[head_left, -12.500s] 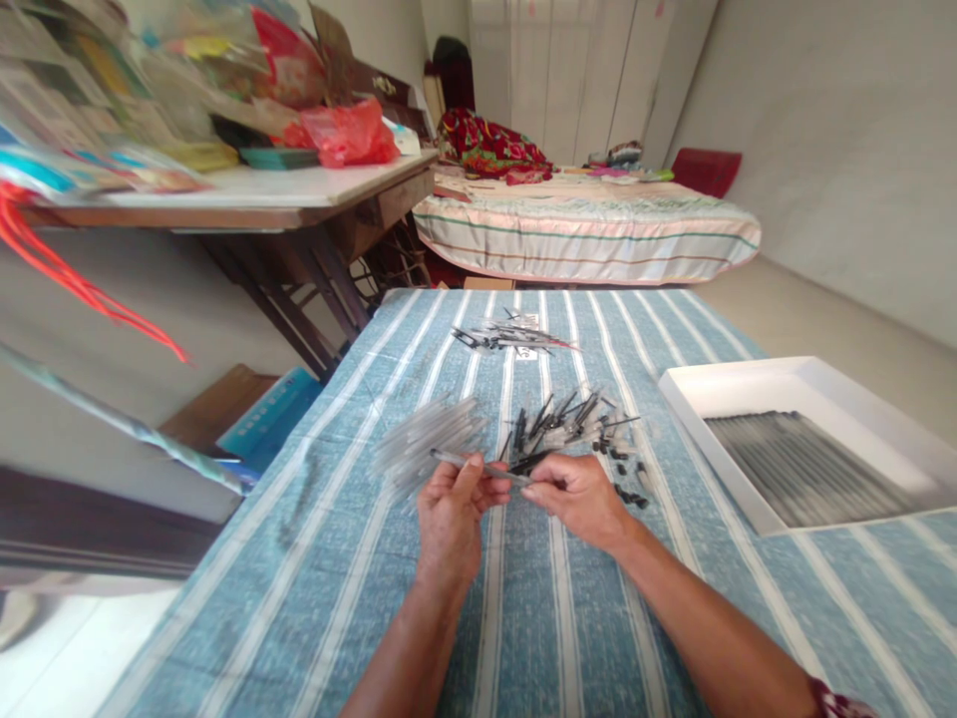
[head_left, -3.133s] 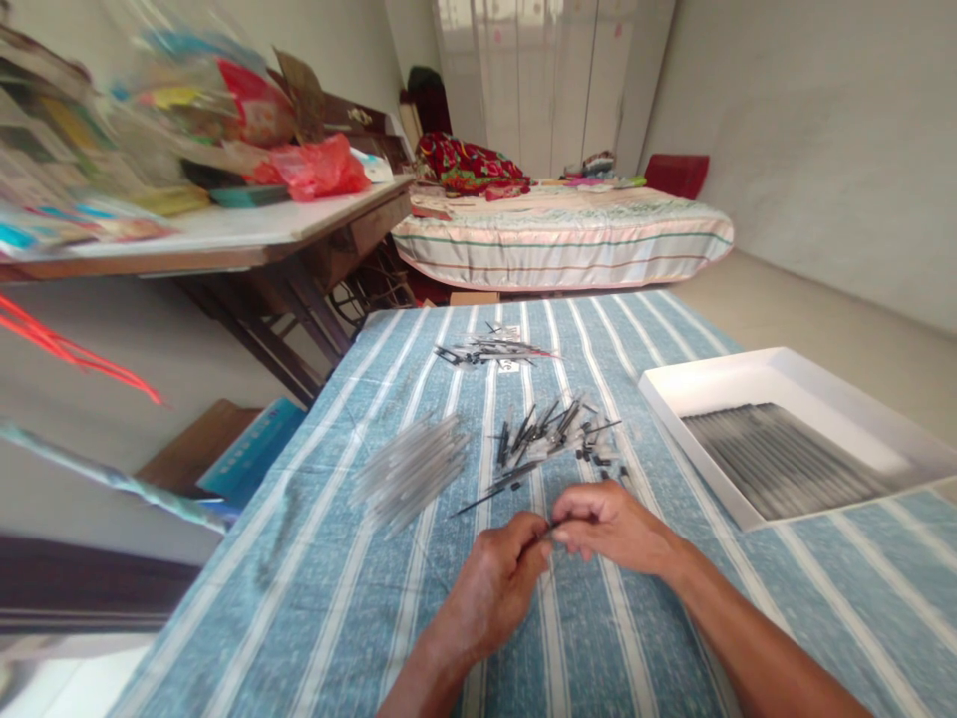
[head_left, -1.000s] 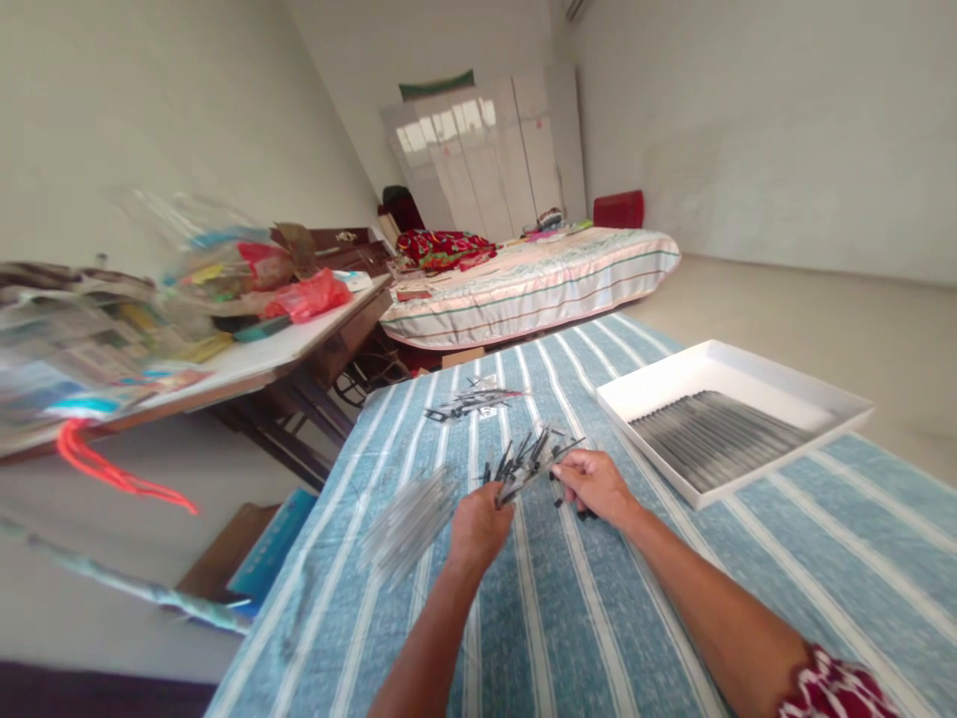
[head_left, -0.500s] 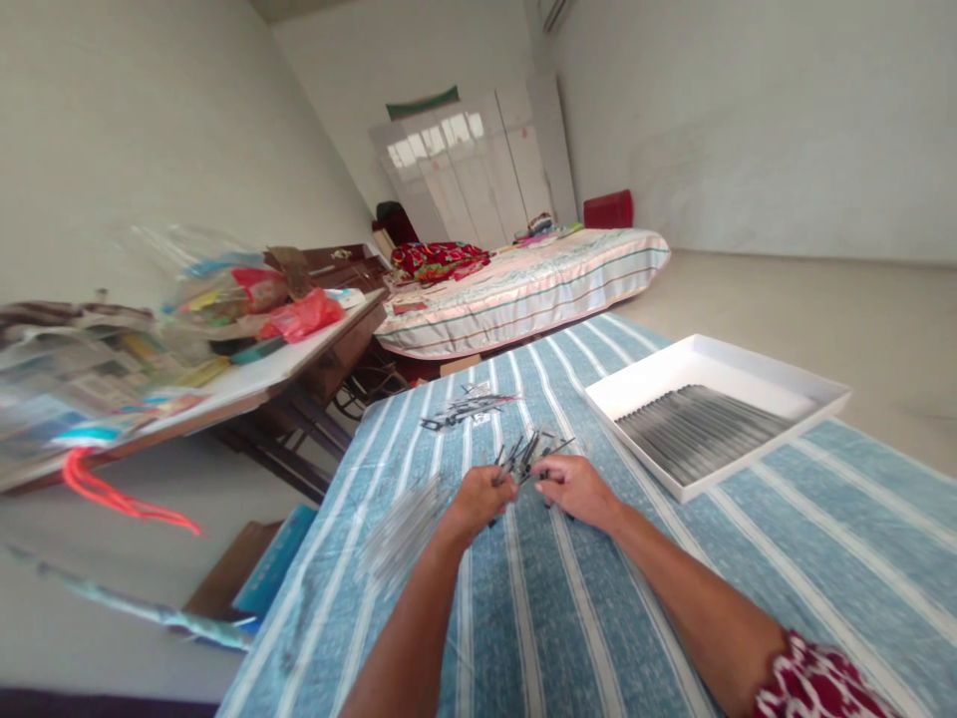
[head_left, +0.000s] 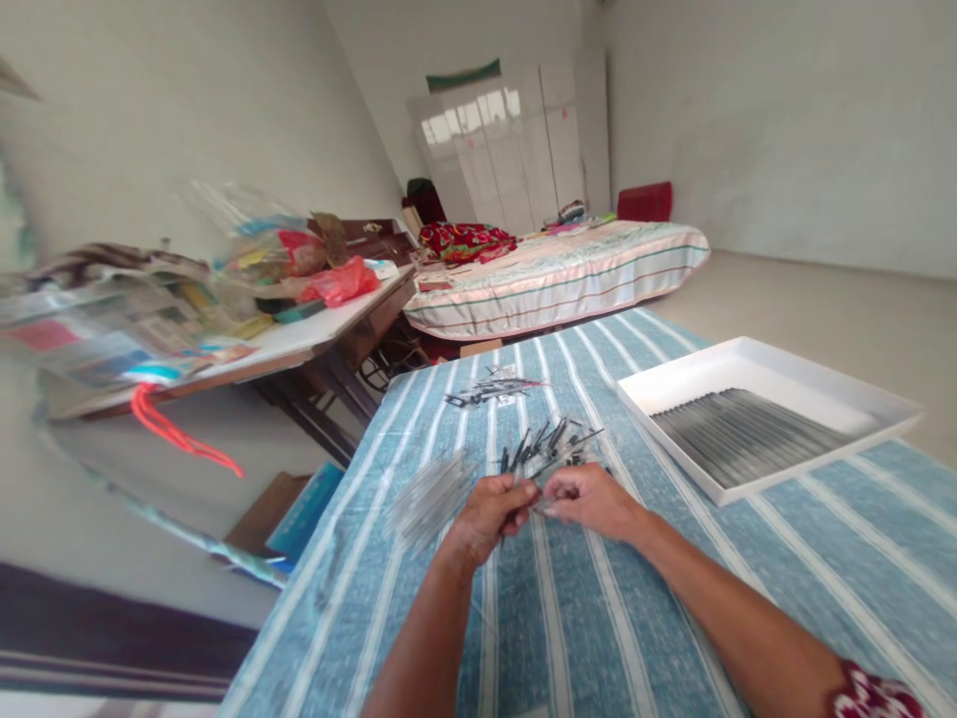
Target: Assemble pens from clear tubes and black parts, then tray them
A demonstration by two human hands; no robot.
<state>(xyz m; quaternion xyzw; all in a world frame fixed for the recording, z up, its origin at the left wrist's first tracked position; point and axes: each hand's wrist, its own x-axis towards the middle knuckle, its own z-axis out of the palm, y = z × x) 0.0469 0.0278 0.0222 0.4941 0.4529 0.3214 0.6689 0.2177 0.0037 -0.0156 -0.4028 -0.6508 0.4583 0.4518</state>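
Observation:
My left hand (head_left: 494,514) is closed in a pinch, thumb against the fingers, and whatever it holds is too small and blurred to name. Close beside it, my right hand (head_left: 594,499) is also closed, its fingertips almost meeting the left thumb. Just beyond both hands lies a loose pile of short black and clear sticks (head_left: 549,444). To the left of my left hand, a bundle of long, thin, clear tubes (head_left: 434,494) rests on the striped blue cloth (head_left: 515,628). Farther back is a smaller heap of dark pieces (head_left: 489,389).
On the right stands a shallow white box (head_left: 814,374) with a row of long dark-grey sticks (head_left: 748,434) inside. A side table (head_left: 299,354) at the left carries plastic bags, with a red cord (head_left: 183,444) hanging off it. Behind is a bed (head_left: 568,284).
The view has swung slightly left. My hands have drawn nearer to each other and back from the pile of short sticks, which now shows more fully.

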